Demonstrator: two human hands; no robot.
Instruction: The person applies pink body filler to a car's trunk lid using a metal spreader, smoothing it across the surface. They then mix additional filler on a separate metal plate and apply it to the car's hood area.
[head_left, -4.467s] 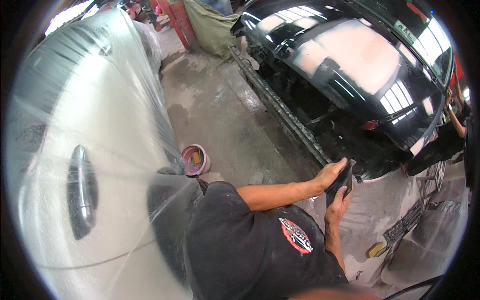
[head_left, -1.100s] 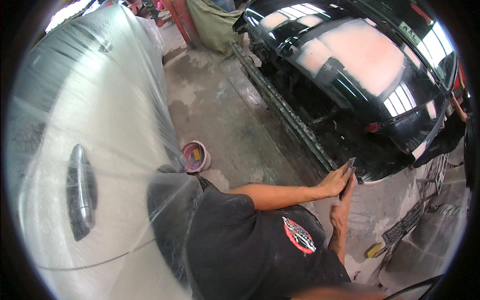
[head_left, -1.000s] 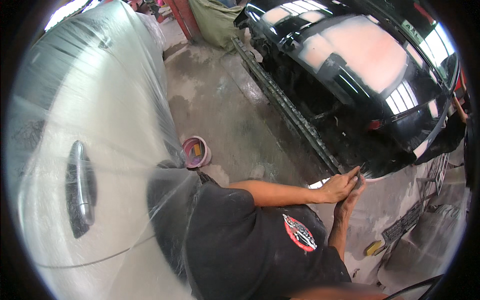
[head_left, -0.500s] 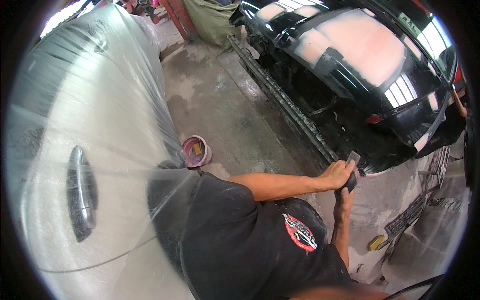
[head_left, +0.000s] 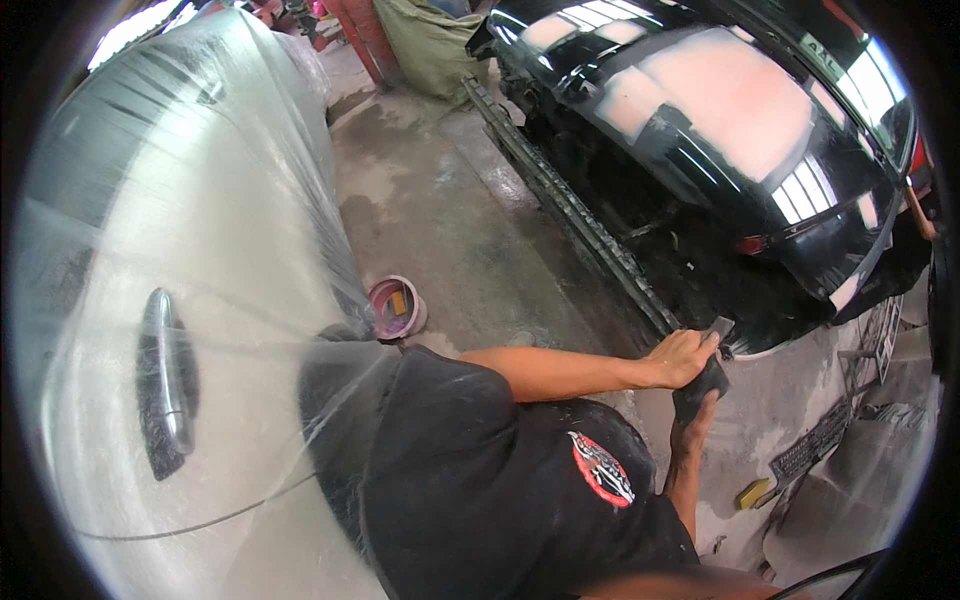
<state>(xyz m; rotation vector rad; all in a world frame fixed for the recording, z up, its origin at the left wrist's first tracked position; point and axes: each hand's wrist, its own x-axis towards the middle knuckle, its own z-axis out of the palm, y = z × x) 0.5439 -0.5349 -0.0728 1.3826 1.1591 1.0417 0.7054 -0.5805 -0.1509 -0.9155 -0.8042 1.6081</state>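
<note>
Your left hand [head_left: 680, 360], forearm outstretched, clasps a flat grey strip [head_left: 722, 326]; your right hand [head_left: 702, 412] pinches a black, angular sheet [head_left: 700, 390].

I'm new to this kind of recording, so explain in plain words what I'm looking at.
There is no machine here, just a person's bare left hand and right hand. The view comes from the left one of two wide fisheye cameras worn on the head, looking down, so straight edges bend. The left hand grips a flat grey piece; the right holds a dark sheet. On the floor stands a pink bucket containing a yellow-orange block. Around are a plastic-covered car and a black car.
</note>
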